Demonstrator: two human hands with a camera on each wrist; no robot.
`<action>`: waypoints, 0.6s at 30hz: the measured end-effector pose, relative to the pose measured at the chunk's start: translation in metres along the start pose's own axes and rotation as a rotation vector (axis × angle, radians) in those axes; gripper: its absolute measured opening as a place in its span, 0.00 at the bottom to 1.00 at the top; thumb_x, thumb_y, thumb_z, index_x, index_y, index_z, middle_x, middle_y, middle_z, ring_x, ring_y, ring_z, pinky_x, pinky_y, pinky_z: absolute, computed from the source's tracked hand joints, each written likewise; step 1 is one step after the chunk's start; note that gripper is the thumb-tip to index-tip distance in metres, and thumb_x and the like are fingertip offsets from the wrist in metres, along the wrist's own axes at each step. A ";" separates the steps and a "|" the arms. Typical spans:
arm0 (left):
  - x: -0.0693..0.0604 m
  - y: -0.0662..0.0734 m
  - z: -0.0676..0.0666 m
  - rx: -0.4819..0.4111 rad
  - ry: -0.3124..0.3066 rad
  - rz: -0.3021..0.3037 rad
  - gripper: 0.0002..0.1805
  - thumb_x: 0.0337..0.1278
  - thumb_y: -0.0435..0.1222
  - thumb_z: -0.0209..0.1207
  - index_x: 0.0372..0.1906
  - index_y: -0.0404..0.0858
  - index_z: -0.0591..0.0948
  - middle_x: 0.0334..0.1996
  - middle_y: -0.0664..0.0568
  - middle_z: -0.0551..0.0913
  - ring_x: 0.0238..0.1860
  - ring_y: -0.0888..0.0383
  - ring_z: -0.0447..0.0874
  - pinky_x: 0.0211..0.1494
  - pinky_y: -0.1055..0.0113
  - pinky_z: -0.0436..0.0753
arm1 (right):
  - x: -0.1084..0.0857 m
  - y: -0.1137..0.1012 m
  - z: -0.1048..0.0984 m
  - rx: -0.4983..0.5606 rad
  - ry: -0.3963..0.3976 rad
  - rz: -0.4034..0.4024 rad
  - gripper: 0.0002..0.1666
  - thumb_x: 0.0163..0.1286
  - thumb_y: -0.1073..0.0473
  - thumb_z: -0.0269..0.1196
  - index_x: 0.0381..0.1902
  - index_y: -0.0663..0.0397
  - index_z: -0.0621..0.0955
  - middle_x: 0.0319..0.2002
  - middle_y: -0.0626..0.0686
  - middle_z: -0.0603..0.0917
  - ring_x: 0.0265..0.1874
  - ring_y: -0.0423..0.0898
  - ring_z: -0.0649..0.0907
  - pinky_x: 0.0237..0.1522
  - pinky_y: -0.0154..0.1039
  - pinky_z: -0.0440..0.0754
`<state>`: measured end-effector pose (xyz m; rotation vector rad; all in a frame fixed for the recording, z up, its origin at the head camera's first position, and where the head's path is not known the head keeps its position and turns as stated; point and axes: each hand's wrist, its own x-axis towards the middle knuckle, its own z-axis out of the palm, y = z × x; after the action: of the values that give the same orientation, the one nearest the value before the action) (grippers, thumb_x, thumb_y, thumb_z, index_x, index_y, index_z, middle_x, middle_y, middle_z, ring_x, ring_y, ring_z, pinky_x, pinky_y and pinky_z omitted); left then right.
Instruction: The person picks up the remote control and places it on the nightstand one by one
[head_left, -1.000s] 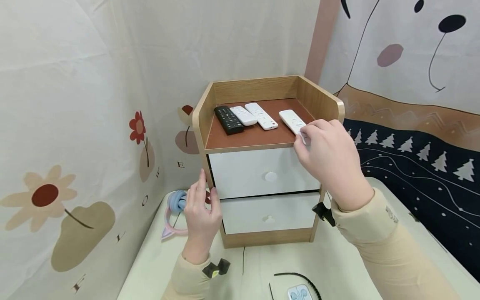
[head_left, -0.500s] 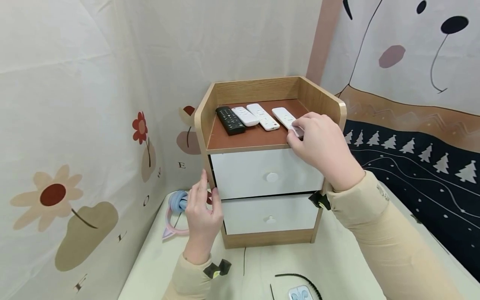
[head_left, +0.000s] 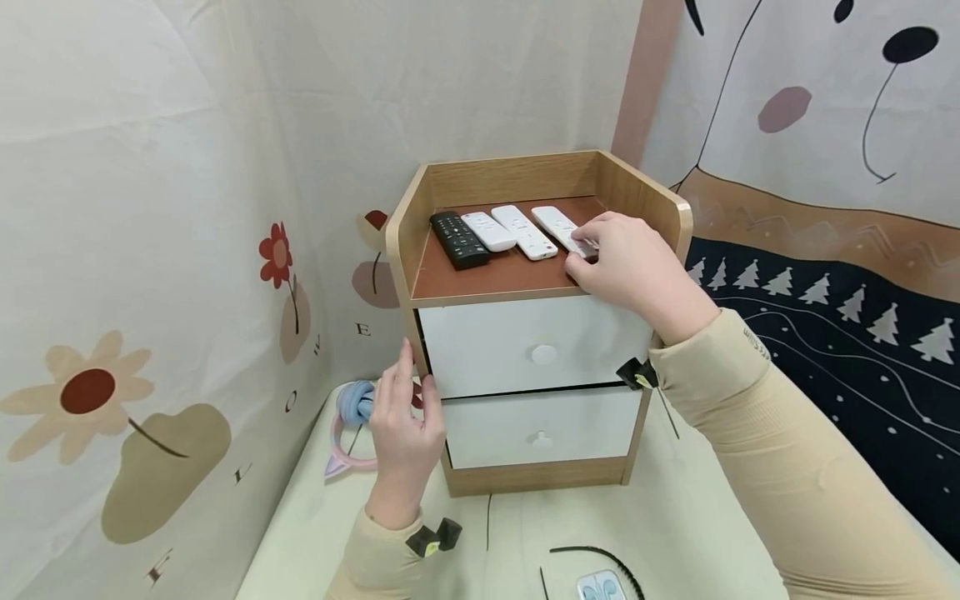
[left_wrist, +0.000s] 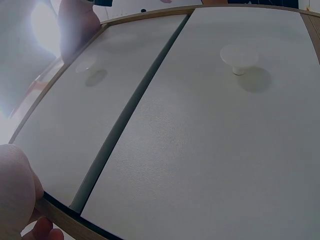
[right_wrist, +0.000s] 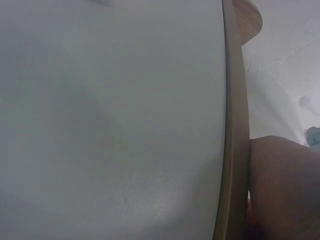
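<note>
On the brown top of a small wooden cabinet [head_left: 536,473], my right hand [head_left: 630,267] pinches the near end of a white remote control [head_left: 553,222] between thumb and fingers. Side by side to its left lie another long white remote [head_left: 525,232], a shorter white remote [head_left: 489,231] and a black remote [head_left: 458,240]. My left hand [head_left: 407,433] rests against the cabinet's left side, fingers straight and thumb at the front edge. The left wrist view shows my thumb [left_wrist: 17,190] by that edge. In the right wrist view, part of my hand [right_wrist: 285,185] appears beyond the wooden edge; the remote is out of sight there.
The cabinet has two white drawers, the upper [head_left: 495,346] and the lower [head_left: 487,433], each with a round knob. A blue-and-pink headband [head_left: 352,417] lies left of it. In front lie a black headband [head_left: 607,557] and boxed earphones [head_left: 600,586].
My right hand has slid the white remote left and back across the cabinet top, closer to the other remotes. My left hand has stayed at the cabinet's side.
</note>
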<state>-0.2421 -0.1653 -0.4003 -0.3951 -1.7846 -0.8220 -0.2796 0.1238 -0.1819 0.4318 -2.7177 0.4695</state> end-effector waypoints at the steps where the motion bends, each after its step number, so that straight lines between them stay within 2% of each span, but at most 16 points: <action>1: 0.000 0.000 0.000 -0.001 0.001 0.001 0.32 0.71 0.24 0.60 0.78 0.28 0.74 0.48 0.33 0.86 0.35 0.45 0.79 0.37 0.59 0.81 | 0.001 0.001 0.000 0.006 -0.016 0.002 0.31 0.75 0.52 0.56 0.70 0.60 0.84 0.72 0.62 0.82 0.74 0.62 0.79 0.77 0.62 0.75; 5: 0.001 0.001 0.001 0.002 0.002 0.006 0.32 0.71 0.24 0.60 0.78 0.28 0.74 0.48 0.33 0.86 0.35 0.45 0.79 0.37 0.59 0.81 | 0.005 0.003 -0.001 0.022 -0.069 -0.007 0.34 0.76 0.52 0.54 0.75 0.60 0.80 0.77 0.63 0.77 0.77 0.61 0.76 0.81 0.60 0.71; 12: 0.002 0.001 0.000 0.011 0.001 0.024 0.32 0.71 0.24 0.60 0.78 0.27 0.73 0.48 0.33 0.85 0.34 0.46 0.79 0.37 0.68 0.79 | 0.009 0.005 -0.003 0.021 -0.135 -0.015 0.38 0.78 0.50 0.50 0.82 0.58 0.73 0.81 0.60 0.72 0.81 0.60 0.73 0.84 0.59 0.68; 18: 0.001 0.000 0.000 0.011 0.006 0.019 0.32 0.70 0.24 0.60 0.78 0.26 0.73 0.48 0.32 0.86 0.34 0.44 0.79 0.36 0.58 0.80 | 0.009 0.005 -0.001 0.024 -0.172 -0.017 0.41 0.78 0.50 0.48 0.85 0.55 0.68 0.84 0.59 0.68 0.83 0.59 0.70 0.85 0.59 0.66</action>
<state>-0.2424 -0.1650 -0.3991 -0.4015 -1.7769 -0.7994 -0.2892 0.1263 -0.1782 0.5230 -2.8736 0.4806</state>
